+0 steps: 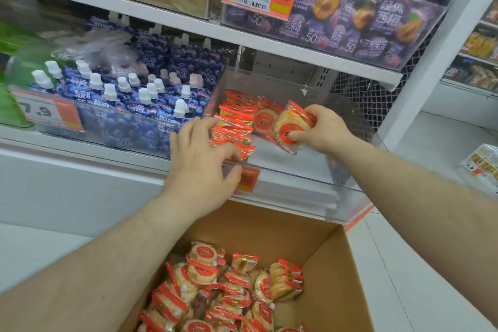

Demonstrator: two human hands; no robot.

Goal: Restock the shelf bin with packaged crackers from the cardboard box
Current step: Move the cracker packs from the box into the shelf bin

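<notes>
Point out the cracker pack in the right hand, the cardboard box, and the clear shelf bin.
cracker pack (289, 127), head view, round red label
cardboard box (347, 277), head view, right inner wall
shelf bin (296, 197), head view, clear front wall

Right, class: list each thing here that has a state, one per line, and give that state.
Left hand: fingers on the cracker row, steadying it.
Right hand: gripping a cracker pack inside the bin.
Shelf bin: partly filled, right side bare.
Cardboard box: open, packs still inside.
</notes>
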